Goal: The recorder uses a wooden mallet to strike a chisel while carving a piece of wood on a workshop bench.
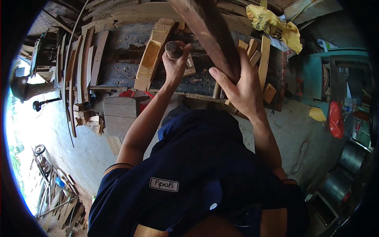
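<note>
- Your left hand (175,68) is gripping a dark, round-ended cylindrical handle (173,47) at the upper middle of the frame; its fingers are curling around the shaft, and the hand is hiding the lower end.
- Your right hand (244,87), right of centre, is holding a long, thick, dark brown wooden piece (209,35) near one end, the thumb and fingers pinching it from opposite sides.
- That wooden piece is running off the top edge of the frame, so you cannot tell where its far end is.
- A pale wooden block with a long hollow (152,54) is lying just left of your left hand on a dark, chip-strewn tabletop (122,53).
- With your right hand gripping near one end, the wooden piece is probably risking a twist or tip; a slip could be sending it into your left knuckles.
- Loose chips are possibly weakening the pale block's footing; a sideways knock could be making it skid.
</note>
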Tool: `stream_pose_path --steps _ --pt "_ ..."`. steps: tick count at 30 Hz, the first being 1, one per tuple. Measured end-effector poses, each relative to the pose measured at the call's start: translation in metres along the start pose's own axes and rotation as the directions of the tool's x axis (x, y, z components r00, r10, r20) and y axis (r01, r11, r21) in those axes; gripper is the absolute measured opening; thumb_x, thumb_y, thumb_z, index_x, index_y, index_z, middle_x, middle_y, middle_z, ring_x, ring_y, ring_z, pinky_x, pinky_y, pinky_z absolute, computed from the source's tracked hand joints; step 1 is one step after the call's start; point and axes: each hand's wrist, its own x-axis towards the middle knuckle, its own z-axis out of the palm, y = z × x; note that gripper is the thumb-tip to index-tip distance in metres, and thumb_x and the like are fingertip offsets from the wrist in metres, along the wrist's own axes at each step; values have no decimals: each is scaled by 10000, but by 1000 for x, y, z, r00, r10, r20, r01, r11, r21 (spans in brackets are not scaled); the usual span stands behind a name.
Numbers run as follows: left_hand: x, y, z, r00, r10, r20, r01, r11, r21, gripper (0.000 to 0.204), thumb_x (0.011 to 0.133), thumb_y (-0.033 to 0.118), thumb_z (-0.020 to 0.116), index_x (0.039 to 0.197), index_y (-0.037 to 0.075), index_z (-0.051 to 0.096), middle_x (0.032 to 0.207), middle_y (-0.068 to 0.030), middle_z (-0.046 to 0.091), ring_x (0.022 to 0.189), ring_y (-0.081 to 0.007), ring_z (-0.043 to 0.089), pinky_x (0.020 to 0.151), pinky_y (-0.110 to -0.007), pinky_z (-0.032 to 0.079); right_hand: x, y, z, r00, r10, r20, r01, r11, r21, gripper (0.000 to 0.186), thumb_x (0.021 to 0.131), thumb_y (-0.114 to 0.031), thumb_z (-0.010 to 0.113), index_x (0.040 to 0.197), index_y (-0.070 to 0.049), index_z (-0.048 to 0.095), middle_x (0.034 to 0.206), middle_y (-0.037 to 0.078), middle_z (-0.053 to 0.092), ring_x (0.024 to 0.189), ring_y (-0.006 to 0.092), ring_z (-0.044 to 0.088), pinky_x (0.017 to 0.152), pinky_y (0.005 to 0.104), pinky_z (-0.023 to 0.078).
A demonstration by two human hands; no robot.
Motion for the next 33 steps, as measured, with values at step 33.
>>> stream_pose_path --steps 33 --pt "14 -10 -18 981 -4 195 3 1000 4 186 860 117 795 976 55 664 792 43 635 690 -34 558 649 -214 466 -40 46 7 943 312 114 -290 941 -176 598 925 -426 678 1300 -7 473 764 252 682 736 420 716 597 467 549"
